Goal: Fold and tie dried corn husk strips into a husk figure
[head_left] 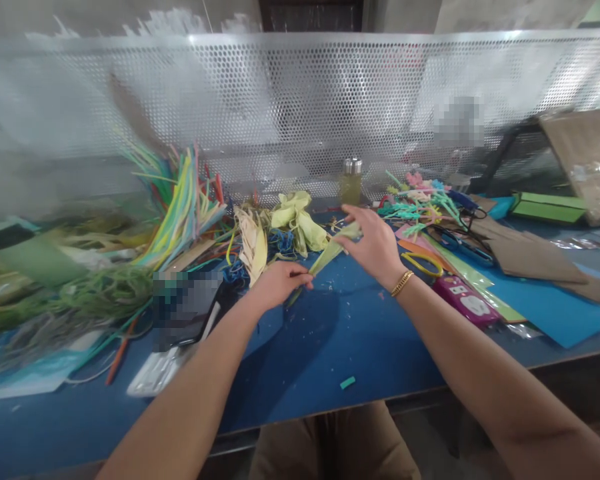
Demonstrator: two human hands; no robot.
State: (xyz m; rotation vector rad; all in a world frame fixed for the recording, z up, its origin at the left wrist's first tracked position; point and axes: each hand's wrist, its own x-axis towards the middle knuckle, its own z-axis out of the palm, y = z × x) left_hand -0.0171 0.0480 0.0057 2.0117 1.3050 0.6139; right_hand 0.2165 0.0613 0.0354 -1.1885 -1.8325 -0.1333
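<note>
A pale green husk-like strip (pixel 327 257) stretches slantwise between my two hands above the blue table. My left hand (pixel 280 283) pinches its narrow lower end between thumb and fingertips, and a thin darker tail pokes out below. At the wider upper end, my right hand (pixel 375 240) holds the strip between thumb and bent fingers; a gold chain bracelet is on that wrist. Just beyond them lies a bunch of crumpled pale yellow husk-like pieces (pixel 296 217). Beige folded pieces (pixel 251 241) rest behind my left hand.
Colourful pipe cleaners (pixel 177 207) stand at the left, near a dark phone (pixel 187 310). A lidded bottle (pixel 351 181) stands before the perforated metal screen (pixel 305 100). Yellow-handled scissors (pixel 425 264), a purple case (pixel 466 300) and blue paper (pixel 545 307) lie right. A teal scrap (pixel 347 383) is near the edge.
</note>
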